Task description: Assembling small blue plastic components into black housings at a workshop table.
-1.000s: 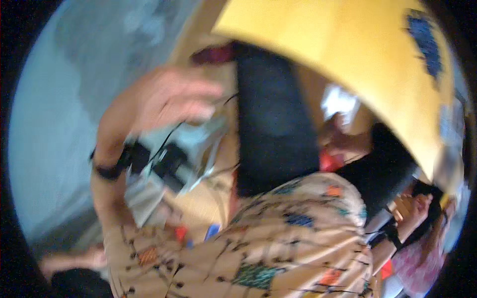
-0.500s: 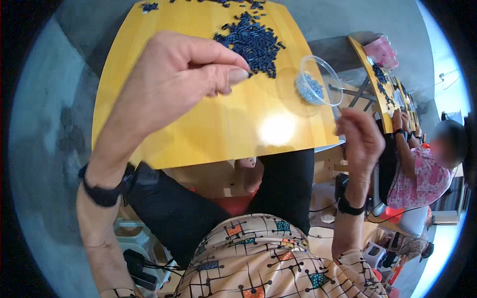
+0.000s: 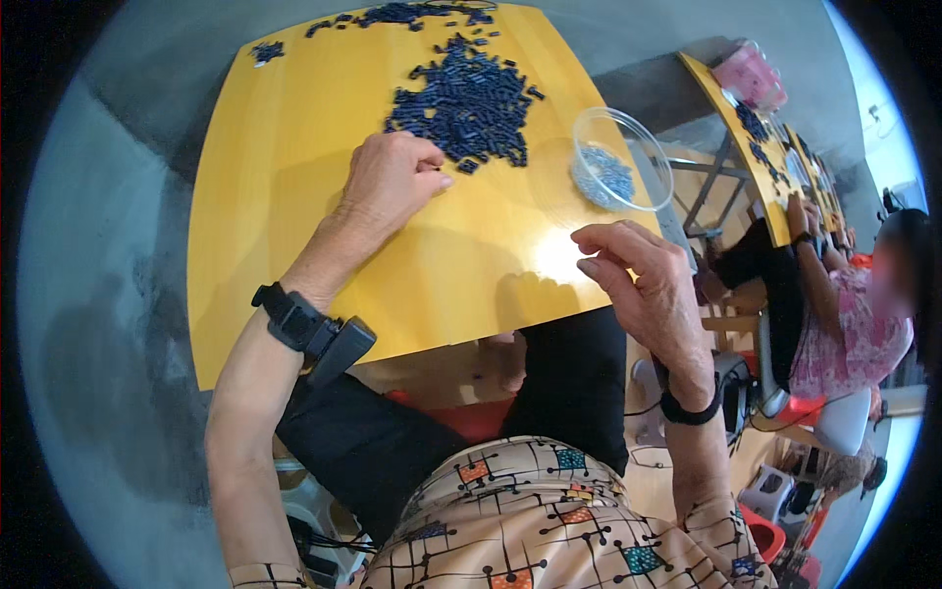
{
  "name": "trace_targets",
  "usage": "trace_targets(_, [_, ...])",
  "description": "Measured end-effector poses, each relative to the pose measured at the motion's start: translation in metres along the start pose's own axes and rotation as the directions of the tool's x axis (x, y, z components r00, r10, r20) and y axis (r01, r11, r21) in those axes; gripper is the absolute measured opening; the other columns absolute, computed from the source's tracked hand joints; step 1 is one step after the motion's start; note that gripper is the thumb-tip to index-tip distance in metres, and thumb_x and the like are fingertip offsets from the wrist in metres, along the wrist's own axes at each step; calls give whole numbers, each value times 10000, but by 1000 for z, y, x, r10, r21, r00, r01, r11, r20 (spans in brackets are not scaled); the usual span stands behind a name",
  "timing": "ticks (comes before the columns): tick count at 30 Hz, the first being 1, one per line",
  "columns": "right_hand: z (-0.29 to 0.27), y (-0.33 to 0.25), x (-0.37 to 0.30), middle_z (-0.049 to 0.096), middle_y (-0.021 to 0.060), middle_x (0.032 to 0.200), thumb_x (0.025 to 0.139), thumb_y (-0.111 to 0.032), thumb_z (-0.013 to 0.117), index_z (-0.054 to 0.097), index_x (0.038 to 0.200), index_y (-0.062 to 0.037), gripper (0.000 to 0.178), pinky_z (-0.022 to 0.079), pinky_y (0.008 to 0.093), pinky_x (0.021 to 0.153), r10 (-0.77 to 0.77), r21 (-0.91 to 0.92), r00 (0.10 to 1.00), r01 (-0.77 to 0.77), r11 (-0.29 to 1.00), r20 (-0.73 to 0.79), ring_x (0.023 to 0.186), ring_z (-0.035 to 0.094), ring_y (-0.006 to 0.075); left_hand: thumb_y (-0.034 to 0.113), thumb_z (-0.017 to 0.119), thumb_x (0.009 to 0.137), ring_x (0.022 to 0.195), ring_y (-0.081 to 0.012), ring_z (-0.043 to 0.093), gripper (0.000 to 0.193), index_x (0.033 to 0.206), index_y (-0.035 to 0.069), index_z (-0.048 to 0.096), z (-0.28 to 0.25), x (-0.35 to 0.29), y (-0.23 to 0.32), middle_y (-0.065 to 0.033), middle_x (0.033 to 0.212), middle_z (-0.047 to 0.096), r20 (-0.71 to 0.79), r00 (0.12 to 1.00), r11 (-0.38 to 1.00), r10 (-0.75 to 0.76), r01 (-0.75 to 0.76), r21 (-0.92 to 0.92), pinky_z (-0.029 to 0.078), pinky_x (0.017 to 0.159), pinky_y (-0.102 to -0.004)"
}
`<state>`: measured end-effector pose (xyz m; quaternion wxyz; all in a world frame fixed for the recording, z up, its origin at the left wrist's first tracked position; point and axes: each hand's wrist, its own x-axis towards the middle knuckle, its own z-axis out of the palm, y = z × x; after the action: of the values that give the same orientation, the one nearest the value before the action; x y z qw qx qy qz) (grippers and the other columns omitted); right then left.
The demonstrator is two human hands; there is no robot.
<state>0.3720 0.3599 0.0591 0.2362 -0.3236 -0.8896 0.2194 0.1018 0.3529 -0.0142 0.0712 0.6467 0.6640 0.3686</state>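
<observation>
On the yellow table point(image 3: 285, 216) lies a loose heap of small dark blue plastic pieces point(image 3: 476, 108). My left hand point(image 3: 388, 182) is at the heap's near left edge, thumb and forefinger pinched together; whatever sits between them is too small to make out. To the right, a clear round plastic tub point(image 3: 648, 201) holds many tiny silvery-blue metal parts point(image 3: 608, 177). Just in front of that tub, my right hand point(image 3: 653, 280) hovers over the table's near right edge. Its fingers curl toward the thumb, and anything in the fingertips is hidden or too tiny to name.
More dark pieces point(image 3: 392, 14) lie along the far edge, with a small cluster point(image 3: 267, 51) at the far left corner. At right, a person in a pink patterned top point(image 3: 844, 344) sits at another table point(image 3: 721, 118) bearing a pink container point(image 3: 751, 77).
My left hand has lowered toward the table beside the heap. My right hand has moved left from beyond the table's right edge, to in front of the tub. The view has shifted slightly.
</observation>
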Motion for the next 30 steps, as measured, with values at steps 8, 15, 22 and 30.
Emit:
trace_targets(8, [-16,16,-11,638,143,821,772,-47,624,612,897,-10,131,510,333,618,5,-63,999,-8,998,-39,722,644,289,119,688,674,602,-189,591,103,744,43,680,1,-1,-6,-87,677,607,20,999,999,46,-46,-8,463,570,-294])
trace_targets(15, [-58,41,2,654,132,756,773,-35,611,656,871,5,114,493,279,576,180,-15,952,-189,982,-247,656,653,209,49,642,786,619,-99,570,82,845,-1,669,10,-3,2,-23,723,619,253,934,717,-254,357,-599,454,554,-226])
trace_targets(22, [-44,75,69,645,143,761,739,-77,599,683,821,-42,122,504,358,648,9,-387,1000,-2,922,17,703,638,304,82,653,818,676,-91,596,166,968,10,652,6,-4,-3,-21,785,638,216,909,551,-357,391,-737,488,611,-207])
trace_targets(30, [-8,121,101,648,128,715,674,-98,648,668,808,-27,153,478,330,584,148,-423,953,-23,906,265,621,611,252,61,649,816,701,-95,607,185,987,-7,647,8,-4,-16,-42,818,656,195,945,578,-262,315,-753,485,648,-204])
